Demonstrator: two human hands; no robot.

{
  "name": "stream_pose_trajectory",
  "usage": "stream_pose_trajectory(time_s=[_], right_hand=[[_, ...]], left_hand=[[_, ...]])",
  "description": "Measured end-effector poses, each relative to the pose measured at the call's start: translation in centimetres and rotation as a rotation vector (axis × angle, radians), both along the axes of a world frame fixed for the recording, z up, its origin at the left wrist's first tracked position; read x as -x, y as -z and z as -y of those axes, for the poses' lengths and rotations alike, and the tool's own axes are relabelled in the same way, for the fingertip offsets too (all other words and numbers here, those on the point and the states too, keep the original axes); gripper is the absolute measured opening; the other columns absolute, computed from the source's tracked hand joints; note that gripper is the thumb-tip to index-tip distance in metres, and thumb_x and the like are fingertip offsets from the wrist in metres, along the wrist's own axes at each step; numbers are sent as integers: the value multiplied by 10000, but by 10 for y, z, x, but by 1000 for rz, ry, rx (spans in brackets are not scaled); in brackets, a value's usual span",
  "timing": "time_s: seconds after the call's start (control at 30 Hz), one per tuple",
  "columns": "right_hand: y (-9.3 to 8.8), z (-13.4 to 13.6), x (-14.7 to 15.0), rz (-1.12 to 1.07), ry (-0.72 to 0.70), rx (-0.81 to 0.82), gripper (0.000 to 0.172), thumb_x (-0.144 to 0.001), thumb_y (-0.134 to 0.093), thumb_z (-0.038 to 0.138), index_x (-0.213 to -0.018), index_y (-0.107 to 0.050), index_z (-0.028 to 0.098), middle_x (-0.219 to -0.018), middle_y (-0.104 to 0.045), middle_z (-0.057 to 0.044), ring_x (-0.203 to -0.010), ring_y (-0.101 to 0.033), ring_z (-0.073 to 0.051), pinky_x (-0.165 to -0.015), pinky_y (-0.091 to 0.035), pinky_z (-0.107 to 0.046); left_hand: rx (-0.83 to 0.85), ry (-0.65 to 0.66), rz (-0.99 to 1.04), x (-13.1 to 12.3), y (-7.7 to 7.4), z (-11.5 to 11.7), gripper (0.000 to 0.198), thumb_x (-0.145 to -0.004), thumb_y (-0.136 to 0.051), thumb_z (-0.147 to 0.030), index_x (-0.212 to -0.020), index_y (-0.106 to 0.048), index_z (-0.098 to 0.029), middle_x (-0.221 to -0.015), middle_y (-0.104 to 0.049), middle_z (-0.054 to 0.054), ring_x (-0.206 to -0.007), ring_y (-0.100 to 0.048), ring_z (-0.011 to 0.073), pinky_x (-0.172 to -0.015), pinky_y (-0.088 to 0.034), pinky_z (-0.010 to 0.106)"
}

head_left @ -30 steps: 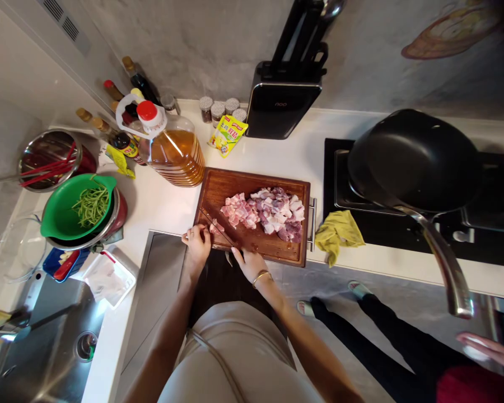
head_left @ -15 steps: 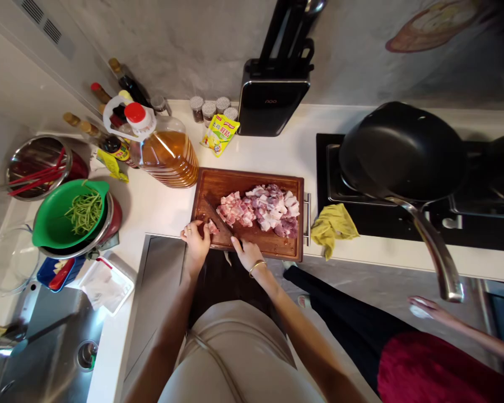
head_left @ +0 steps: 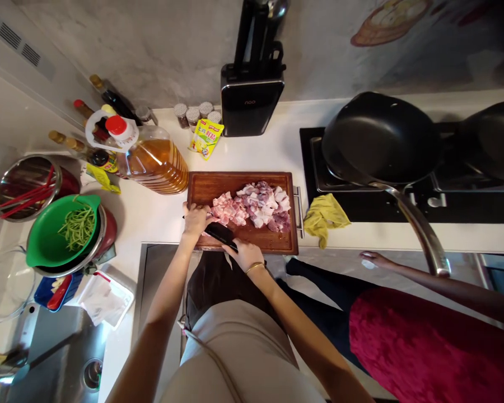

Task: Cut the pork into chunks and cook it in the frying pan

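Note:
My right hand (head_left: 247,255) is closed around the handle of a black kitchen knife (head_left: 220,232), whose blade lies tilted over the front left of the wooden cutting board (head_left: 277,244). At the blade's far end my left hand (head_left: 196,219) is bent over, its fingers touching or very close to the blade. What those fingers press on is partly hidden. A pile of smaller cut pink meat (head_left: 229,209) sits just beyond the knife. Against it on the right lies a heap of larger, darker meat chunks (head_left: 264,204).
An oil jug (head_left: 159,162) stands behind the board's left side, a knife block (head_left: 252,106) at the back. A yellow cloth (head_left: 325,215) and a wok (head_left: 382,140) are to the right. A green colander (head_left: 46,235) holds green vegetables. Another person in red (head_left: 415,336) stands close by.
The knife has turned so its dark flat side shows. My left hand has come over the blade's far end. The view has shifted, and the other person appears closer.

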State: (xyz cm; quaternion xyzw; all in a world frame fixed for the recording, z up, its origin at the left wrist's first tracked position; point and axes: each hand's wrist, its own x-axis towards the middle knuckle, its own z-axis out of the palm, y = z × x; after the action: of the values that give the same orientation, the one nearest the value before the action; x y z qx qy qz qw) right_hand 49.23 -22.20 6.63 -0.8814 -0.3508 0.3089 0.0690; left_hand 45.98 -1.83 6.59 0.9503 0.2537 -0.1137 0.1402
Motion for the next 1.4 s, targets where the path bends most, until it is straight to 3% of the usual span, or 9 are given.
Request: stream_pose_trajectory(time_s=[0.23, 0.37, 0.5, 0.67, 0.8, 0.93, 1.0, 1.13, 1.4], right_hand=[[-5, 21, 6, -10, 10, -11, 513, -898, -384, 614, -1102, -643, 222, -955, -727, -103, -874, -688, -221, -739, -451, -268], [-11, 50, 6, -9, 22, 3, 493, -894, -395, 611, -1065, -657, 229, -901, -734, -89, -820, -694, -226, -689, -448, -272], [-16, 89, 3, 13, 57, 9, 466, -885, -415, 605, -948, -681, 227, -812, -732, -79, -749, -694, -218, -631, -434, -257], [-17, 138, -2, 37, 147, -92, 451, -876, -424, 597, -845, -686, 230, -758, -724, -65, -722, -689, -212, -601, -432, -253], [-16, 164, -3, 20, 317, -163, 499, -840, -429, 647, -860, -701, 230, -677, -700, -58, -623, -666, -209, -552, -430, -263], [-11, 170, -1, -8, 506, -259, 509, -837, -422, 656, -828, -702, 231, -672, -695, -57, -612, -655, -209, -566, -444, -270], [-9, 168, 0, -37, 582, -308, 507, -845, -418, 646, -819, -696, 223, -697, -701, -61, -641, -657, -213, -588, -454, -272], [-8, 165, -1, -60, 667, -376, 518, -843, -427, 639, -838, -691, 193, -726, -703, -75, -666, -648, -219, -626, -463, -280], [-10, 152, -4, -96, 800, -446, 561, -843, -413, 657, -725, -655, 165, -548, -616, -37, -517, -565, -165, -516, -410, -244]], left_hand=[[165, 6, 3, -18, 4, -2, 198, -870, -531, -375, -1019, -625, -284, -985, -711, 17, -964, -624, 229, -1002, -261, 449], [209, 33, -49, -23, 2, -8, 398, -784, -631, -380, -1167, -555, -308, -1166, -649, 31, -1086, -586, 252, -981, -325, 421], [216, 105, -96, -27, 10, -12, 588, -706, -689, -275, -1261, -495, -300, -1266, -571, 64, -1147, -551, 258, -971, -375, 369], [330, 106, -11, -32, 25, -17, 426, -757, -594, -163, -1165, -557, -280, -1105, -639, 33, -1017, -614, 181, -900, -438, 275], [429, 29, 58, -33, 26, -11, 304, -829, -543, -251, -1132, -568, -248, -1045, -660, 31, -971, -619, 162, -881, -451, 274], [111, -20, 132, -37, 24, 15, 605, -727, -670, -467, -1272, -493, -272, -1302, -517, 115, -1182, -483, 301, -978, -374, 441], [65, 39, 168, -41, 25, 27, 610, -731, -667, -456, -1291, -486, -297, -1373, -450, 104, -1236, -420, 308, -1008, -337, 452], [155, 114, 224, -48, 31, 30, 443, -757, -625, -339, -1194, -573, -288, -1278, -509, 63, -1162, -471, 237, -999, -369, 361], [391, 85, 329, -31, 39, -2, 359, -731, -519, -114, -1063, -609, -218, -1040, -578, 43, -973, -560, 173, -901, -453, 307]])
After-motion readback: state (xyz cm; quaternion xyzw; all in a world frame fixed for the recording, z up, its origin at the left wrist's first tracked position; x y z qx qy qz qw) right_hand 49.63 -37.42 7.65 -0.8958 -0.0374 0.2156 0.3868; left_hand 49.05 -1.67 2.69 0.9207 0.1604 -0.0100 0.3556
